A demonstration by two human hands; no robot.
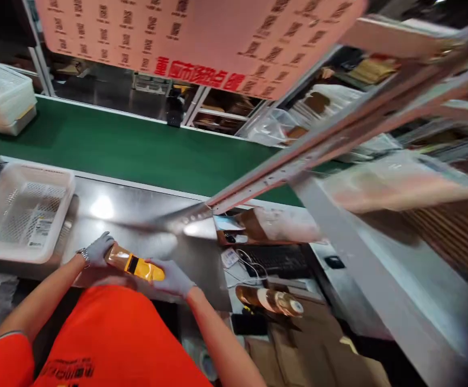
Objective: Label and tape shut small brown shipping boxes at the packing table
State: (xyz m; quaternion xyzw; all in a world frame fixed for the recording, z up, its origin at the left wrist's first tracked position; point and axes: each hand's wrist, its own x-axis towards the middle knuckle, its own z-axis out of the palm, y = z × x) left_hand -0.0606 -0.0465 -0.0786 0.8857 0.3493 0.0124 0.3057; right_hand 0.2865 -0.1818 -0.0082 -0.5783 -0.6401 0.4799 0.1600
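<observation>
Fingers point(103, 243) of both gloved hands, gripping opposite ends, yellow pouch point(135, 263) between

We see bright overhead light, with a white glare patch on the steel table point(137, 215) at near left; the far background under the shelves is dim. Heavy motion blur smears the metal frame point(338, 134) and everything right; lines bend toward the edges.

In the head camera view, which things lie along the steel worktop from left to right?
White mesh basket → left hand → gold and yellow pouch, held between both gloved hands → right hand → black keyboard.
</observation>
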